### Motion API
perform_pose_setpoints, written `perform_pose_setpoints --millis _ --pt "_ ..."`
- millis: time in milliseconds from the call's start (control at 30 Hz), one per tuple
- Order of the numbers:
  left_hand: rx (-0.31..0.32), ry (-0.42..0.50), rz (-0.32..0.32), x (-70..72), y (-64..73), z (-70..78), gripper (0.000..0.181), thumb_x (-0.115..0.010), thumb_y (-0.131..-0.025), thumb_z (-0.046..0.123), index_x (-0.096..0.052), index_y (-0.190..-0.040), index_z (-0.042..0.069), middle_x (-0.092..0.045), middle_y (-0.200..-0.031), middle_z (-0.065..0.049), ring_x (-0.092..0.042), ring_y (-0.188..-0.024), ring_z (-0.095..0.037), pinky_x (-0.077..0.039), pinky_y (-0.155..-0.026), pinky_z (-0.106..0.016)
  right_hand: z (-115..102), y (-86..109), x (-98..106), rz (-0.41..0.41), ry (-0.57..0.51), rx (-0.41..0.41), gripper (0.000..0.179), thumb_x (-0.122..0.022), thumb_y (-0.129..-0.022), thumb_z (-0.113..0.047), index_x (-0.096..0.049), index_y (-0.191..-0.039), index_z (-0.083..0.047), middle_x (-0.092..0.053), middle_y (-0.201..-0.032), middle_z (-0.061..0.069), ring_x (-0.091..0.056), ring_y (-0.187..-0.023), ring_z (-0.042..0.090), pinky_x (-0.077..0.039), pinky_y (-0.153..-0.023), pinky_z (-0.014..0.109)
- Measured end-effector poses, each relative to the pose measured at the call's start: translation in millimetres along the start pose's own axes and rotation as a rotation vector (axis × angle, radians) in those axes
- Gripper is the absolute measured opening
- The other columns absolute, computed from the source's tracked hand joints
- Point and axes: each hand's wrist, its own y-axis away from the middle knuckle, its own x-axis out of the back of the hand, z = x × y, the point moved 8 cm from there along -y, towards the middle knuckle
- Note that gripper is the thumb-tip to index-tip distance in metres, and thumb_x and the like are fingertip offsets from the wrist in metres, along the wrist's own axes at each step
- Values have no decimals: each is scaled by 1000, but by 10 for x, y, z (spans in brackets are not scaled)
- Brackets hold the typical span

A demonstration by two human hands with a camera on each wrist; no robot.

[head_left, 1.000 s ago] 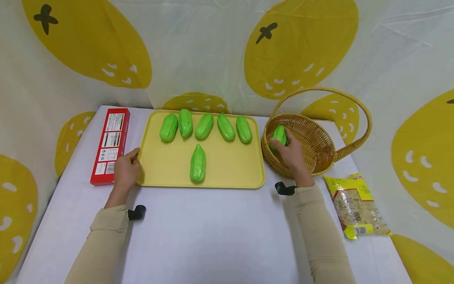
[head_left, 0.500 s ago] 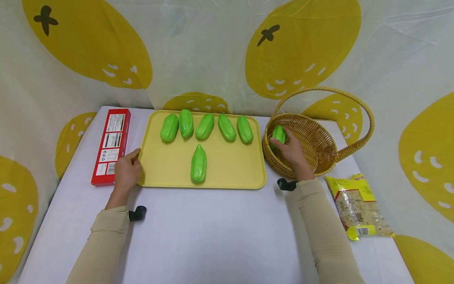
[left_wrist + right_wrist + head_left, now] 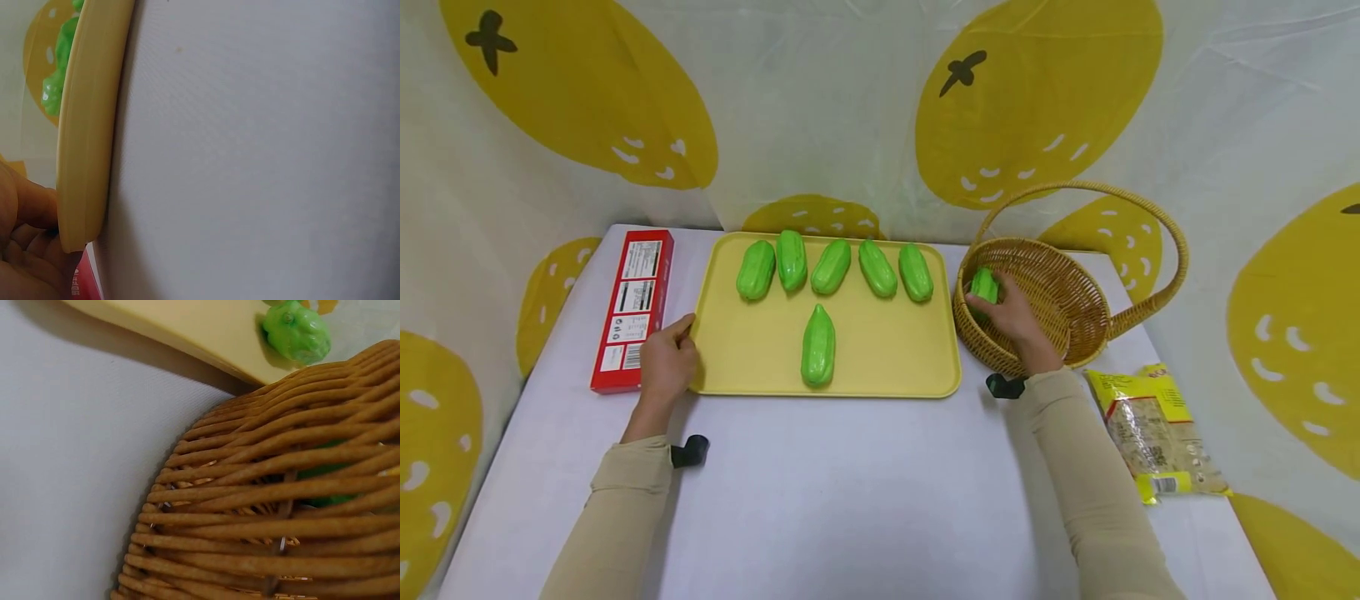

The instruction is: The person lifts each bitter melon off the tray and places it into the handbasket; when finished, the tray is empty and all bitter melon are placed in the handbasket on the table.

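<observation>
My left hand [image 3: 668, 358] grips the left rim of a yellow tray [image 3: 887, 358]; the left wrist view shows its thumb and fingers around the tray's edge [image 3: 87, 156]. Inside a wicker basket [image 3: 1086, 321], my right hand [image 3: 1017, 318] holds a green ridged gourd [image 3: 983, 286] near the basket's left wall. On the tray, several similar gourds [image 3: 831, 267] form a row along the back, and one pointed gourd [image 3: 818, 346] lies apart near the front. The right wrist view shows mostly the basket's woven wall [image 3: 269, 506]; the right hand is hidden there.
Left of the tray lies a red and white box [image 3: 634, 308], close to my left hand. A yellow plastic food packet [image 3: 1153, 433] lies in front of the basket at the right. The basket's tall handle [image 3: 1176, 250] arches above it. A patterned cloth hangs behind the table.
My right hand and the green gourd have shifted slightly left and lower in the basket. The left hand, the tray and the gourds on it keep their places.
</observation>
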Motion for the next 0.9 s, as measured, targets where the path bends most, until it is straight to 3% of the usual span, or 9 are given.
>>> perform_pose_setpoints --millis 267,533,733,900 --pt "3 5 7 9 9 0 47 -39 -99 0 -54 -144 0 -56 -145 -24 -55 -130 -42 -46 -108 -53 5 14 -49 -47 13 -7 87 -61 -101 -36 -9 -164 -5 -38 -154 27 -45 -128 35 -39 -107 45" --pt "-31 3 38 18 3 19 46 -40 -98 -1 -57 -141 -2 -59 -140 -26 -58 -124 -40 -48 -102 -52 -23 31 -65 -79 -29 7 88 -60 -103 -30 -2 -164 -3 -34 -159 28 -42 -137 38 -36 -114 48" --pt "-59 7 58 28 -1 16 46 -40 -97 -2 -58 -139 -4 -61 -137 -26 -60 -117 -39 -48 -97 -50 -30 78 -50 -89 -30 -2 90 -60 -102 -35 -2 -165 -7 -32 -161 28 -39 -142 41 -35 -115 51" --pt "-49 3 44 33 3 19 46 -41 -98 -2 -57 -140 -3 -60 -139 -26 -59 -114 -38 -48 -93 -47 -24 128 2 -90 -12 -23 91 -60 -102 -38 -1 -165 -11 -18 -168 27 -24 -153 43 -27 -123 55"
